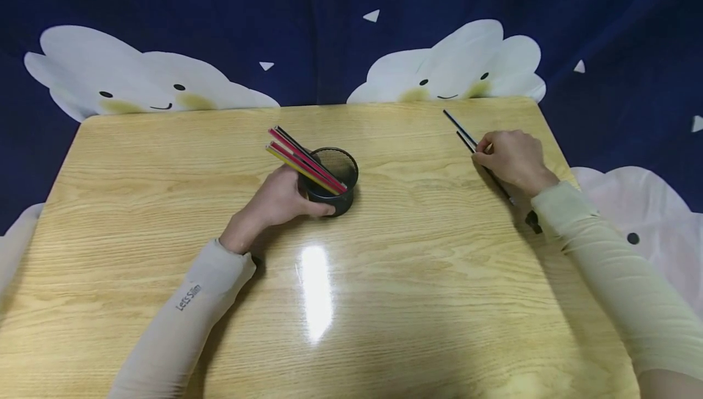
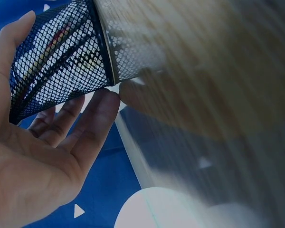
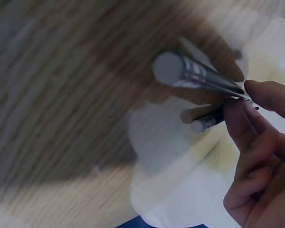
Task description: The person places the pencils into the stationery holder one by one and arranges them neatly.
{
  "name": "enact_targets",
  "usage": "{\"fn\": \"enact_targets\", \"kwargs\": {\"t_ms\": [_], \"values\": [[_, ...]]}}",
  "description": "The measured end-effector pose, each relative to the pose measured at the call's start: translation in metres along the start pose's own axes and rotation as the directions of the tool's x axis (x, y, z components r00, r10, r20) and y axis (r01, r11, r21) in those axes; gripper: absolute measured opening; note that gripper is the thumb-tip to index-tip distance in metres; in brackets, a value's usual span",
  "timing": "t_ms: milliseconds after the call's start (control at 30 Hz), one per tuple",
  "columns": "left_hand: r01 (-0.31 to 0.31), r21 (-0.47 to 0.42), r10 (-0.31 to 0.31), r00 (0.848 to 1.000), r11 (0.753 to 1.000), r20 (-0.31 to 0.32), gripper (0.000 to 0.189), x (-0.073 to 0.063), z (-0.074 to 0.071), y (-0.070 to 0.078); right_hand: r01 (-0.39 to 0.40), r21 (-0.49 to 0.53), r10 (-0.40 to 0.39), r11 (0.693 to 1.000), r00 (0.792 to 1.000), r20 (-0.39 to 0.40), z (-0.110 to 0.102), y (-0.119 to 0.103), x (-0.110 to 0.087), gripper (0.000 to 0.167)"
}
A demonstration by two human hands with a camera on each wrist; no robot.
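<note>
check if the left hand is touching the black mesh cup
Touching: the head view shows the left hand curled round the black mesh cup, with its thumb lying across the cup's near side.

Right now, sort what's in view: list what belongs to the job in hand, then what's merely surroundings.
Job:
- black mesh cup, gripped by the left hand
- coloured sticks in it, pencil-like
- dark sticks at the right hand

Surroundings:
- wooden table
- blue cloud-print cloth
</note>
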State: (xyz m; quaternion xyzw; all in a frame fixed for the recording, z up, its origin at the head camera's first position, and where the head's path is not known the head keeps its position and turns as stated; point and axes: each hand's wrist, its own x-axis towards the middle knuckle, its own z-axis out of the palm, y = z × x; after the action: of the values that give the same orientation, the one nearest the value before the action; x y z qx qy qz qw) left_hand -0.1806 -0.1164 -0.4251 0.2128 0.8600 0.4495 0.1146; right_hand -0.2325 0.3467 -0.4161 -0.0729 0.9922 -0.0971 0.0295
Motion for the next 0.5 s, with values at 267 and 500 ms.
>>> {"fn": "enact_targets", "kwargs": {"t_ms": [267, 500], "values": [[0.003, -0.001, -0.003, 1.0, 1.0, 0.002, 0.051, 0.0, -0.0015, 0.0014, 0.004, 0.005, -0.004, 1.0, 1.0, -0.01, 0.0025, 0.0004, 0.002, 0.023], [0.0, -0.001, 0.0, 1.0, 1.0, 0.003, 0.052, 0.0004, -0.0011, -0.0009, -0.001, 0.032, 0.002, 0.999, 0.999, -0.032, -0.0007, -0.0049, -0.0011, 0.024]]}}
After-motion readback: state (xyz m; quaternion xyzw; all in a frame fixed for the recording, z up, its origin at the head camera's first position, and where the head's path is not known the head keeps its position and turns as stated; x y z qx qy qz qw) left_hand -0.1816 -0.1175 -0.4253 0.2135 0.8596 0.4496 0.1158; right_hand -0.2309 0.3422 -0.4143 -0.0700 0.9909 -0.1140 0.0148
